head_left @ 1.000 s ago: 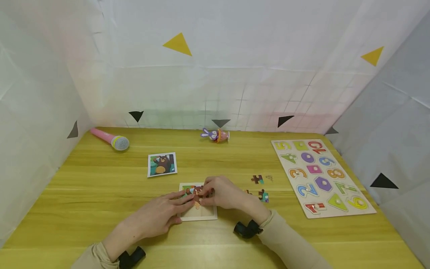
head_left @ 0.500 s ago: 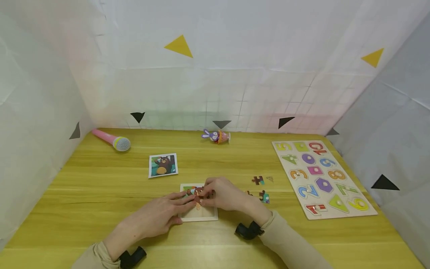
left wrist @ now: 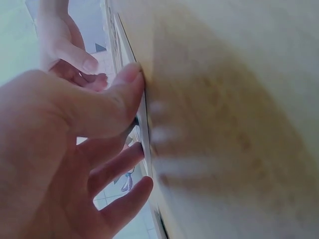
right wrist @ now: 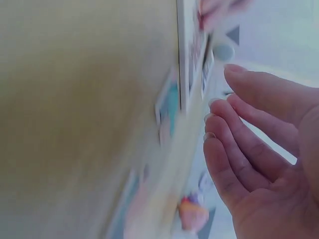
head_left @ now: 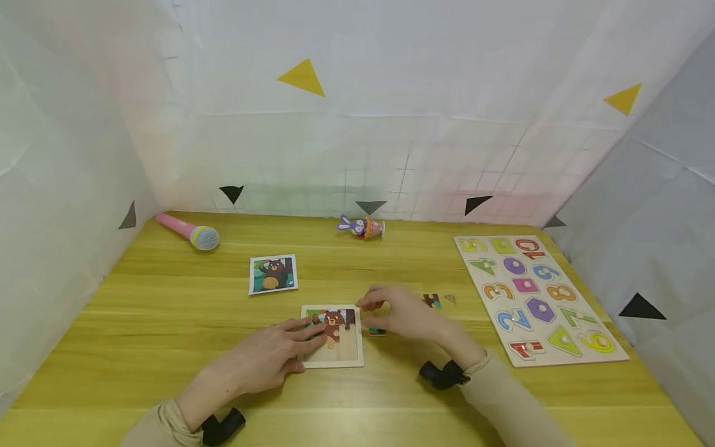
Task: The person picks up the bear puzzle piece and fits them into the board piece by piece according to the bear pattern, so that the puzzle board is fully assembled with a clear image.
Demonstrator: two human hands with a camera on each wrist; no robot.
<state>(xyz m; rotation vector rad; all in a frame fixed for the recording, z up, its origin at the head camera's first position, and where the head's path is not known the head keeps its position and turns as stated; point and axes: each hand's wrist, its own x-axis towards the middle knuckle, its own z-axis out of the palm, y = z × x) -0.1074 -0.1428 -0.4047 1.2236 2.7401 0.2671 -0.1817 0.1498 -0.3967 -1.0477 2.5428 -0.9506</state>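
Note:
A small square jigsaw tray (head_left: pixel 350 352) lies near the table's front, with bear-picture pieces filling its upper and left part. Bare wood shows at its lower right. My left hand (head_left: pixel 265 357) rests on it, fingers stretched over the bear and thumb at the near left edge (left wrist: pixel 144 112). Just off the tray's right side, my right hand (head_left: pixel 413 313) hovers with fingers loosely bent and nothing between them, as the right wrist view shows. Below those fingers lies a loose jigsaw piece (head_left: pixel 377 332). Another brown piece (head_left: pixel 431 301) shows past the knuckles; the hand hides others.
A bear picture card (head_left: pixel 274 275) lies behind the tray. Farther back are a pink toy microphone (head_left: pixel 181 228) and a purple rabbit toy (head_left: pixel 360 227). A wooden number board (head_left: pixel 525 310) takes up the right side. Fabric walls enclose the table.
My right hand has let go of the piece at the tray's upper right and moved right, off the tray. That piece now shows in the corner. My left hand stays in place.

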